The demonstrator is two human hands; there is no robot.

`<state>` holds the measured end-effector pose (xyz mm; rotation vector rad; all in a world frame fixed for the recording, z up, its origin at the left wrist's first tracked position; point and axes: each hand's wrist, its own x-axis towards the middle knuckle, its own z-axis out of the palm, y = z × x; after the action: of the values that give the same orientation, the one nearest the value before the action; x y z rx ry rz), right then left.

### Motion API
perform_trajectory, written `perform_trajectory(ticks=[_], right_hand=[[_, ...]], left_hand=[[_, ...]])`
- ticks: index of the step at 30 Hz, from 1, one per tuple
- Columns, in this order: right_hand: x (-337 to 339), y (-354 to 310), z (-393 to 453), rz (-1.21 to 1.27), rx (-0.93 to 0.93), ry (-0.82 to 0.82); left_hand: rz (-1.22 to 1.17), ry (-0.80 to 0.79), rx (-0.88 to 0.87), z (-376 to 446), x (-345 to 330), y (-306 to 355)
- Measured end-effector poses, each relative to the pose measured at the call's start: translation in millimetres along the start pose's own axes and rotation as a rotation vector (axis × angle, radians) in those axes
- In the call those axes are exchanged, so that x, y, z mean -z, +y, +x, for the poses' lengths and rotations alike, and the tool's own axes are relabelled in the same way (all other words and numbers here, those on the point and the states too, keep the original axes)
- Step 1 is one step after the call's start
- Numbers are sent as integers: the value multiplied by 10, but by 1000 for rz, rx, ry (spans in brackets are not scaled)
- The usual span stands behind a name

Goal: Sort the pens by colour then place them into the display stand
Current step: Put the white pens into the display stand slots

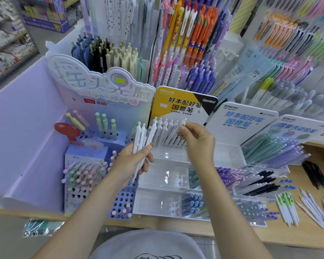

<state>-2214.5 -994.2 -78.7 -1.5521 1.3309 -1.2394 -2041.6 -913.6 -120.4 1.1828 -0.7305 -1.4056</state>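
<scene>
The left hand [134,161] grips a small bundle of white pens [141,136], fingers and thumb curled round the barrels, the clip ends fanned upward in front of the display stand [176,165]. The right hand [196,141] pinches the top of 1 white pen [180,128] between thumb and fingertips, at the right end of a row of white pens [166,131] standing upright in the stand's top tier, just below a yellow and black header card [176,103]. The lower clear tiers of the stand hold purple, teal and blue pens on their right side, while the left compartments show only white clips.

On the wooden bench [307,238], near its right edge, lie loose groups: green and white pens [287,208], pale lilac pens [314,210] and black pens [315,174] farther back. Left of the stand sits a lilac holder of pastel lollipop-topped pens [82,176]. A clear packet [43,227] hangs off the front edge at the left.
</scene>
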Motion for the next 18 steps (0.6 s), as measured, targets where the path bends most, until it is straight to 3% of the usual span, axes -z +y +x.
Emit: perform_trajectory(ticks=[7,12,18], right_hand=[[-127,176,12,-264,79,-134],[-175,206,42,-307,-4,-161],[-144,140,27,-380,32,-166]], left_hand=[[17,-8,10,22,27,-33],[20,-15,8,17,26,-19],[2,-39,8,15,-32,15]])
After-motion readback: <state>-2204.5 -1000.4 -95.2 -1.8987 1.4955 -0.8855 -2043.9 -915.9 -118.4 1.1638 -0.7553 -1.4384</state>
